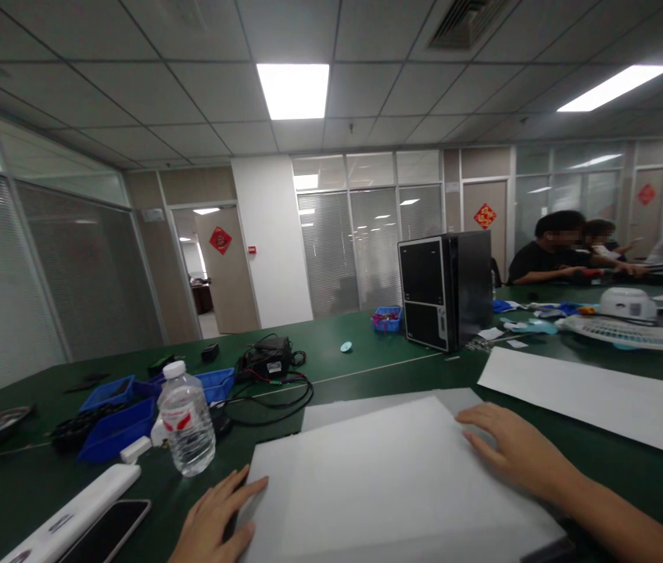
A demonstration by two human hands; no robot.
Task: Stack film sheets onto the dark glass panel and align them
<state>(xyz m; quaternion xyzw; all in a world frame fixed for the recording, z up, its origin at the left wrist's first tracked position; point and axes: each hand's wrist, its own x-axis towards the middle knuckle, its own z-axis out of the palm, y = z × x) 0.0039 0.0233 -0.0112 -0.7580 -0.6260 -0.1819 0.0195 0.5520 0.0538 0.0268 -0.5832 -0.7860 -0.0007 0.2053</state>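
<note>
A large white sheet [390, 477] lies on the green table [367, 344] right in front of me. My left hand [217, 520] rests at the sheet's near left edge, fingers stretched out and touching it. My right hand [513, 446] lies flat on the sheet's far right corner, fingers spread. Neither hand holds anything. A second pale sheet shows under the first at its far edge.
A water bottle [187, 418] stands left of the sheet, with a phone [109, 532] and a white bar [73, 516] nearer. Blue trays [117, 422], black cables [273, 391], a computer tower [442, 289], another white sheet [601, 399], a keyboard [625, 332]. Other people sit at the far right.
</note>
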